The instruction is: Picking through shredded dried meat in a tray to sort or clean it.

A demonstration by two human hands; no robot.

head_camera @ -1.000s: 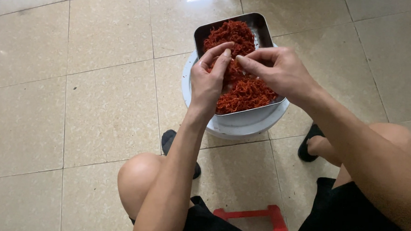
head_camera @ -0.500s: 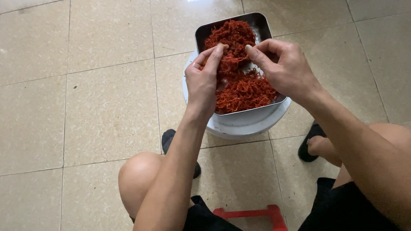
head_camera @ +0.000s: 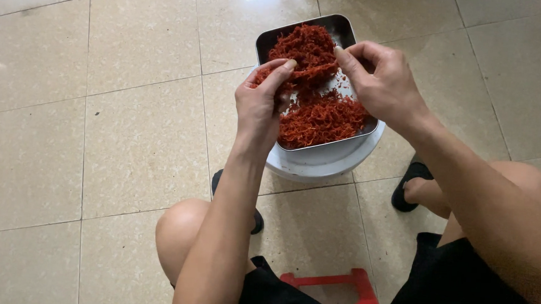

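Observation:
A rectangular metal tray (head_camera: 334, 24) holds a heap of red shredded strands (head_camera: 322, 114) and rests on a white round bowl (head_camera: 325, 164) on the floor. My left hand (head_camera: 259, 105) is over the tray's left side, with its thumb and fingers pinched on a stretch of the strands. My right hand (head_camera: 382, 84) is over the right side and pinches the other end of the same clump. Between the two hands the clump is stretched across the tray, above a bare patch of metal.
I sit low on a red plastic stool (head_camera: 331, 291) on a beige tiled floor (head_camera: 118, 119). My knees flank the bowl, and my feet wear black sandals (head_camera: 409, 181) close to its near rim.
Both hands have shifted apart and slightly up the tray, and they pull a clump of strands between them. A bare patch of tray now shows in the middle.

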